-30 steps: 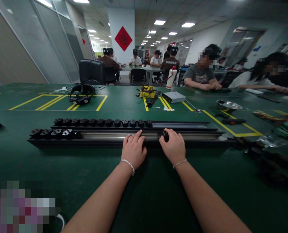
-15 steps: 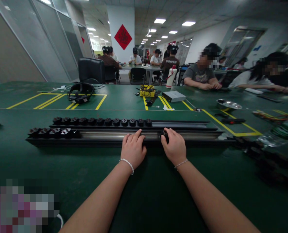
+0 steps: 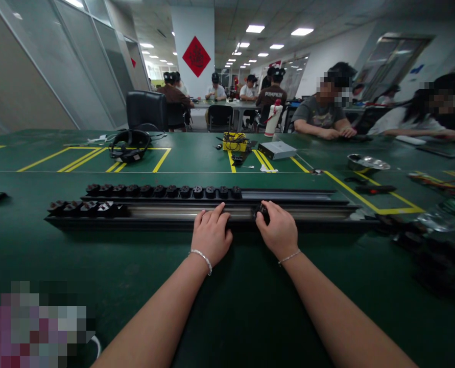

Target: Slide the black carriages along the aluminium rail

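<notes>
A long black track [image 3: 162,214] with a metallic inner channel lies across the green table. At its left end sit several black plug-like modules [image 3: 87,205] with metal pins. My left hand [image 3: 212,227] rests palm-down on this track near its middle, fingers spread and holding nothing. Farther right, my right hand [image 3: 281,230] pinches a small round black module [image 3: 263,211] between thumb and fingers, at the channel. The underside of that module is hidden. Just behind is a second black track [image 3: 288,196], bearing a row of round black modules [image 3: 171,190] along its left and middle.
Loose black parts [image 3: 434,255] lie at the right, near a clear plastic bottle [image 3: 451,209] and a metal bowl [image 3: 368,162]. Beyond the tracks are a black headset [image 3: 129,146], a yellow box [image 3: 235,142] with cables and a grey box [image 3: 277,150]. Co-workers sit behind.
The camera view has shifted slightly. My right hand, with the round black module, is nearly where it was along the channel. My left hand stays on the track.
</notes>
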The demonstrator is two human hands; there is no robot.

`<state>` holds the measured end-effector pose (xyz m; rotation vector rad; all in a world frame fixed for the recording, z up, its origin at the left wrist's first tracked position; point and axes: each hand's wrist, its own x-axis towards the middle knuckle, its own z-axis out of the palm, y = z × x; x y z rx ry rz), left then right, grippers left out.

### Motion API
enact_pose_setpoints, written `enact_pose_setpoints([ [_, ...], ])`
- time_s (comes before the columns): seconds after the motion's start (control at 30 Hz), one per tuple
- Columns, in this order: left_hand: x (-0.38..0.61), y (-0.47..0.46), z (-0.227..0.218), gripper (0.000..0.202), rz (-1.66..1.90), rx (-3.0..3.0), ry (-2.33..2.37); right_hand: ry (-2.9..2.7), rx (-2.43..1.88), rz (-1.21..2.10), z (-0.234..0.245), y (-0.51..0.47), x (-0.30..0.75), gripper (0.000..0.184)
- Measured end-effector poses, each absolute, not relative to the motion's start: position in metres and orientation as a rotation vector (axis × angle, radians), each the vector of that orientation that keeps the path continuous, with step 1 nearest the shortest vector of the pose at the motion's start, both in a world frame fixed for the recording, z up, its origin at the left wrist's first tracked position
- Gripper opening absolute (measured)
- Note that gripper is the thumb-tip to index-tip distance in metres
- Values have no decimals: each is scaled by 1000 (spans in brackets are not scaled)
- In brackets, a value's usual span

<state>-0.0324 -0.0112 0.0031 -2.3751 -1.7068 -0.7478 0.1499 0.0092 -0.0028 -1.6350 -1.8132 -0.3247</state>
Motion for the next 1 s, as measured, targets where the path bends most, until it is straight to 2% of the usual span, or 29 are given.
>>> enact_pose_setpoints([
  [1.0,-32,-12,4,33,-756,-2379,-1727,-1779,-1632,-289,-2,9,149,39],
])
